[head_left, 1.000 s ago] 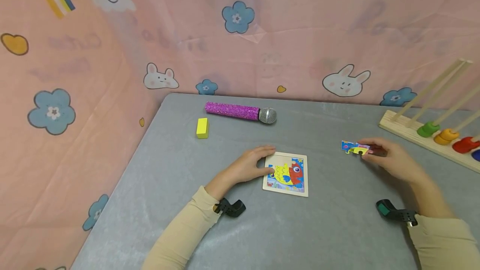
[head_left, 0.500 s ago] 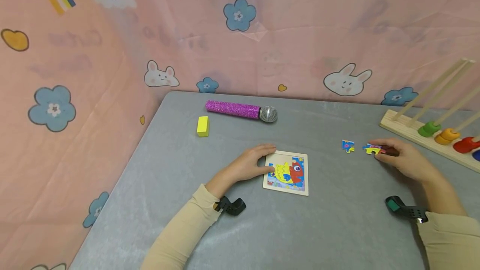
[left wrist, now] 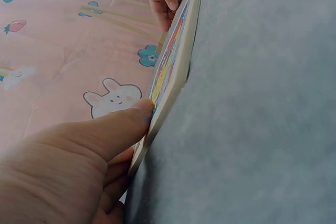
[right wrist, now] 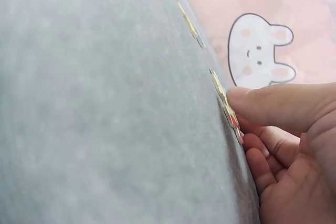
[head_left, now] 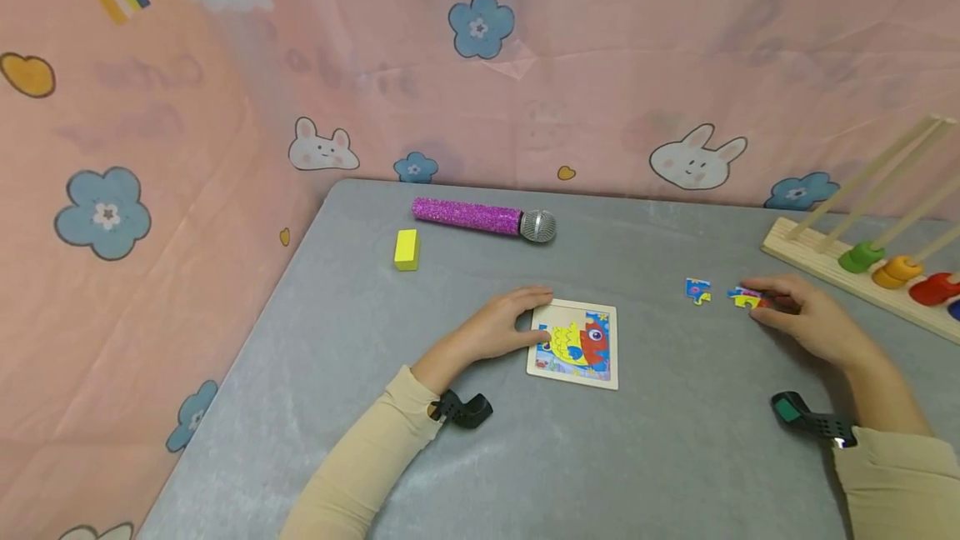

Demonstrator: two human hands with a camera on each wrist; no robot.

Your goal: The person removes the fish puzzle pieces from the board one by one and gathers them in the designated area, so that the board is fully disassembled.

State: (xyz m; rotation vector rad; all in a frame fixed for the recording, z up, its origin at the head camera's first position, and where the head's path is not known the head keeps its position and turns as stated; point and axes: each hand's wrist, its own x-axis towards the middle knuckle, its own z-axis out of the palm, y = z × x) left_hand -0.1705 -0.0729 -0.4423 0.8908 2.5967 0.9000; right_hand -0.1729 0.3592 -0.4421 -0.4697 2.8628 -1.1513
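A square wooden jigsaw tray (head_left: 611,357) with a partly filled fish picture lies on the grey table. My left hand (head_left: 498,327) grips its left side, the thumb (left wrist: 134,119) over the top face and the fingers along the edge. Bare wood shows at the tray's upper left. To the right, my right hand (head_left: 813,319) pinches a yellow, blue and red puzzle piece (head_left: 745,298), lying on the table or just above it; whether this is one piece or joined pieces I cannot tell. A loose blue puzzle piece (head_left: 698,291) lies just left of it, apart.
A glittery purple microphone (head_left: 468,216) lies toward the back of the table, with a yellow block (head_left: 407,250) near its left end. At the far right stands a wooden peg stand (head_left: 813,255) with coloured rings. A pink printed cloth (head_left: 585,90) hangs behind the table.
My right hand has drawn its puzzle piece to the right, away from the blue piece that lay against it; a gap now separates them. The left hand and tray stay put.
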